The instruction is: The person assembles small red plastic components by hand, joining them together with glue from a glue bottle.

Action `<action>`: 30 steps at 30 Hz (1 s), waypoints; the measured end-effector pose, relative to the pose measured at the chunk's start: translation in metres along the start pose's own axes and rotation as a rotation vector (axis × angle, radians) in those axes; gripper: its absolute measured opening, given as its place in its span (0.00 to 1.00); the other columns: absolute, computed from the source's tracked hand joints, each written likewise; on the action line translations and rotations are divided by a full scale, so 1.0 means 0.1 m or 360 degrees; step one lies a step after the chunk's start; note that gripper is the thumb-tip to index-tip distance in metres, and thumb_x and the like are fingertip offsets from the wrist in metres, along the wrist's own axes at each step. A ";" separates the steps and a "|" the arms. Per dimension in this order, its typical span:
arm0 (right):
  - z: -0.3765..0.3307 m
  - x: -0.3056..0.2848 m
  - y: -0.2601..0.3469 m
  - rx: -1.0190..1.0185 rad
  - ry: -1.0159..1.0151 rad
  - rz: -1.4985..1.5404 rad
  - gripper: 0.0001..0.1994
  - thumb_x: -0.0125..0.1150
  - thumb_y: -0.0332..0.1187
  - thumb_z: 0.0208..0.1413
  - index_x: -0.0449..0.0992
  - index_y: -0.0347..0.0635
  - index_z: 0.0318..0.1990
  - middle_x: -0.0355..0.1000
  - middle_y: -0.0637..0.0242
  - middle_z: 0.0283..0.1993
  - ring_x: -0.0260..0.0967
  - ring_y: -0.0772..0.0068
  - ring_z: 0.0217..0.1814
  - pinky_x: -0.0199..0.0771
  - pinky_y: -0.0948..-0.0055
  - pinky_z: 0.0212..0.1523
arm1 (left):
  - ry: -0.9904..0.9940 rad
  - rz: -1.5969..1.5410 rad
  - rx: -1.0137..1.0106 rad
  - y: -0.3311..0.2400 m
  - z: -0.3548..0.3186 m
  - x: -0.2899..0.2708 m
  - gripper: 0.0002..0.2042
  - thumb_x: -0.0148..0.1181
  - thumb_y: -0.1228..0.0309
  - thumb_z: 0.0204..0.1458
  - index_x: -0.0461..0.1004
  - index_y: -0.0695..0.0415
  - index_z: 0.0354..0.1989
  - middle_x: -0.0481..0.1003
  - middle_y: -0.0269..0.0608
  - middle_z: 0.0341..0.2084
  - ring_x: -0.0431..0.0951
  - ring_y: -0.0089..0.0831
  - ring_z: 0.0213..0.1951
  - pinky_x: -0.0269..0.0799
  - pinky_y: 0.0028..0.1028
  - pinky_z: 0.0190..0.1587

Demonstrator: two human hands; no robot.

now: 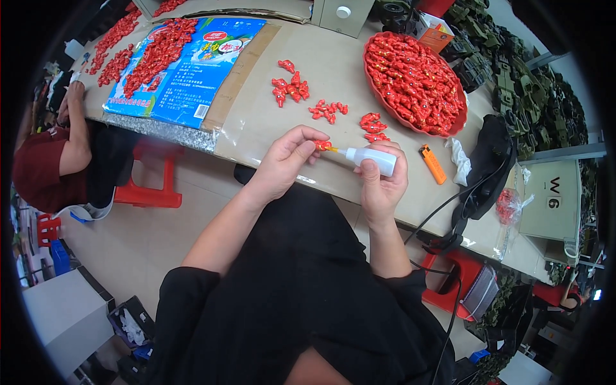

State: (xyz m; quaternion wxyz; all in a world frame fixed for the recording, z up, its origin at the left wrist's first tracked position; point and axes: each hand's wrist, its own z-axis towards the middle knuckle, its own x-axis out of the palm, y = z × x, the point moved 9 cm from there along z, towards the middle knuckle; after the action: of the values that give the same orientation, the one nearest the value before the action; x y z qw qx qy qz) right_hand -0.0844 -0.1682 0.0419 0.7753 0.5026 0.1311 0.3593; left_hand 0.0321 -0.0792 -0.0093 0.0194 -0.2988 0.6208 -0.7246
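Observation:
Between the fingertips of my left hand [287, 159] is a small red figurine [323, 145] with some yellow on it. My right hand [385, 183] wraps round a white squeeze bottle [374, 160], tilted sideways. Its thin nozzle points left and meets or nearly meets the figurine; I cannot tell which. Just beyond my hands lie several loose red figurines [328, 110] in small groups. A couple more figurines [372, 122] rest close to the bottle.
A red bowl [457, 128] heaped with figurines stands at the right, near an orange cutter-like tool [432, 165] and a crumpled white tissue [459, 162]. Blue printed cardboard [186, 96] bearing more figurines lies left. A co-worker [51, 154] sits at far left. A black cable [449, 204] crosses the table's edge.

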 end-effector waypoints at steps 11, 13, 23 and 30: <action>0.02 -0.20 -0.01 0.0167 -0.0217 0.0449 0.12 0.57 0.24 0.47 0.61 0.34 0.38 0.61 0.61 0.38 0.64 0.75 0.35 0.67 0.78 0.34 | -0.0026 -0.0051 -0.0005 0.00 0.00 -0.02 0.09 0.43 0.73 0.54 0.64 0.63 0.41 0.67 0.36 0.32 0.63 0.19 0.31 0.60 0.18 0.36; 0.05 -0.32 -0.04 0.0267 -0.0317 0.0508 0.14 0.57 0.22 0.45 0.61 0.35 0.40 0.62 0.62 0.38 0.65 0.72 0.39 0.68 0.76 0.37 | -0.0059 -0.0140 -0.0008 -0.01 0.00 -0.04 0.09 0.43 0.73 0.54 0.63 0.62 0.41 0.68 0.36 0.32 0.63 0.19 0.31 0.60 0.19 0.35; -0.03 -0.88 -0.18 0.0449 -0.0377 -0.0450 0.18 0.59 0.20 0.42 0.61 0.32 0.42 0.64 0.60 0.42 0.63 0.72 0.44 0.63 0.76 0.45 | -0.0024 -0.0475 -0.0054 -0.02 0.02 -0.02 0.07 0.43 0.69 0.55 0.63 0.59 0.38 0.68 0.34 0.30 0.64 0.18 0.28 0.59 0.19 0.31; -0.11 -0.51 0.66 -0.0447 -0.0533 -0.1329 0.15 0.60 0.20 0.41 0.65 0.33 0.38 0.65 0.62 0.35 0.65 0.71 0.37 0.65 0.74 0.39 | 0.0011 -0.0587 -0.0105 0.00 0.01 -0.03 0.05 0.42 0.69 0.55 0.61 0.56 0.37 0.69 0.35 0.28 0.64 0.19 0.26 0.59 0.19 0.27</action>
State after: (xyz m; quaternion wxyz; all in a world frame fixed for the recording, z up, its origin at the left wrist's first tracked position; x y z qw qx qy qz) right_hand -0.1544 -0.1801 0.0865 0.9245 0.3481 0.1454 -0.0549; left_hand 0.0349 -0.0793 -0.0109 -0.1256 -0.4056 0.5789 -0.6962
